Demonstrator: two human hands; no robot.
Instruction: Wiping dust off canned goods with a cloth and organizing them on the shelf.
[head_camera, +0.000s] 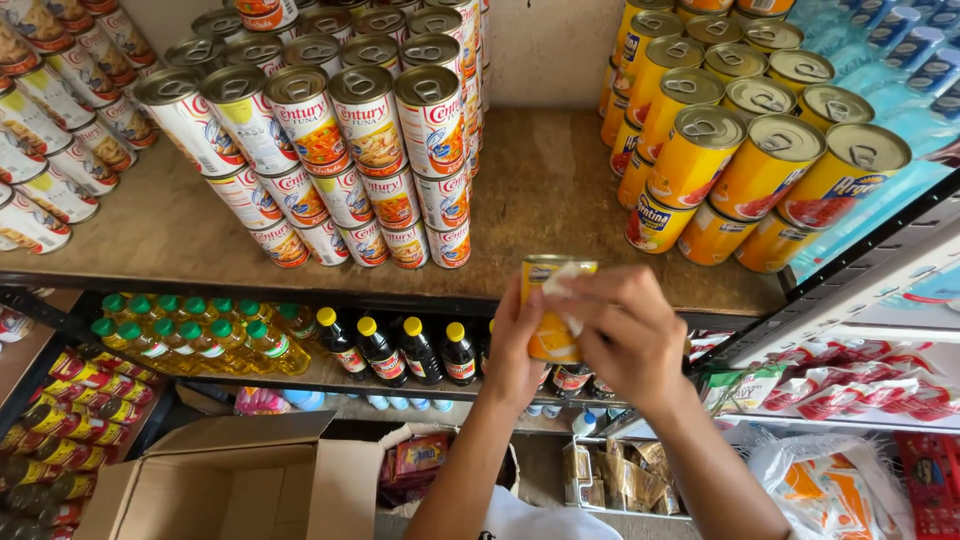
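Note:
My left hand grips a yellow can from its left side, just in front of the wooden shelf. My right hand presses a small white cloth against the can's top and front. Both hands hide most of the can; only its lid edge and part of the yellow label show. Stacks of white-labelled cans stand to the upper left of my hands, and yellow cans are piled at the upper right.
More cans line the far left of the shelf. Below are green-capped oil bottles and dark bottles with yellow caps. An open cardboard box sits at the bottom left. Red packets fill racks at the right.

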